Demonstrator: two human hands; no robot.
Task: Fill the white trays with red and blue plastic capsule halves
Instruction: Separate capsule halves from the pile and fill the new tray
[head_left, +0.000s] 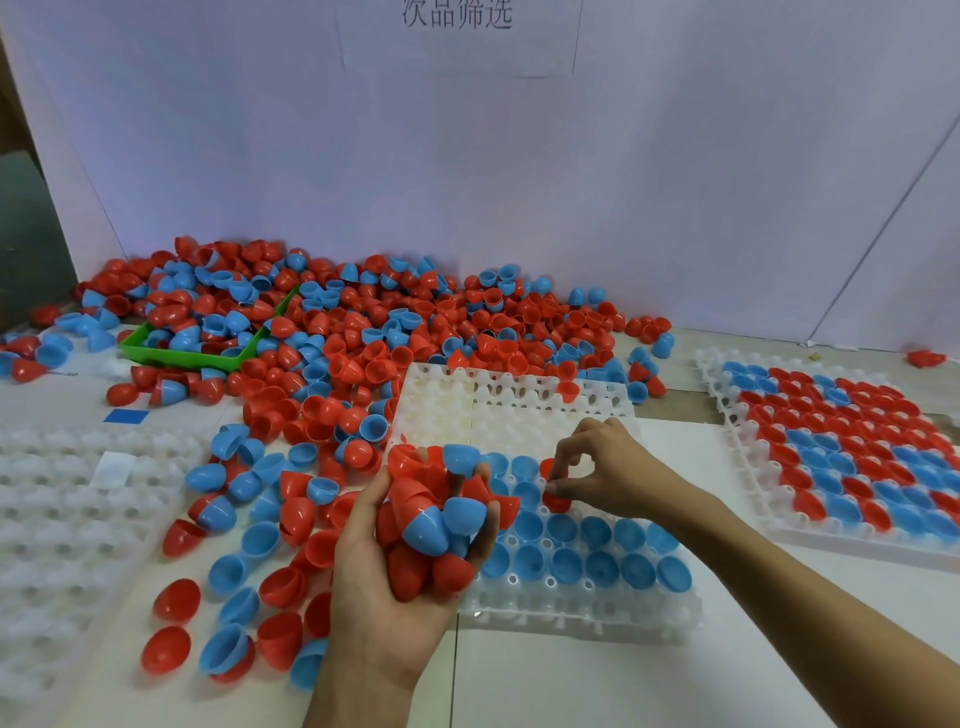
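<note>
Starting at the left edge of the frame, there's an empty white tray (62, 519) with nothing in its cups, and up in the upper left a green bin (182, 356) half buried under the big pile of capsule halves (363, 332) that runs along the white backdrop (467, 156). Loose halves spill down toward me and crowd right up against the middle tray's left side, so that edge is kinda boxed in. My left hand (410, 561) sits lower centre, cupped tight around a fat handful of red and blue halves (436, 519), and it covers the tray's near left corner. The middle tray (519, 415) has blue halves in its near rows, far rows still bare. My right hand (597, 467) pinches a red half (556, 501) right over a cup there. Far right, the filled tray (857, 452) sits apart, packed red and blue.
</note>
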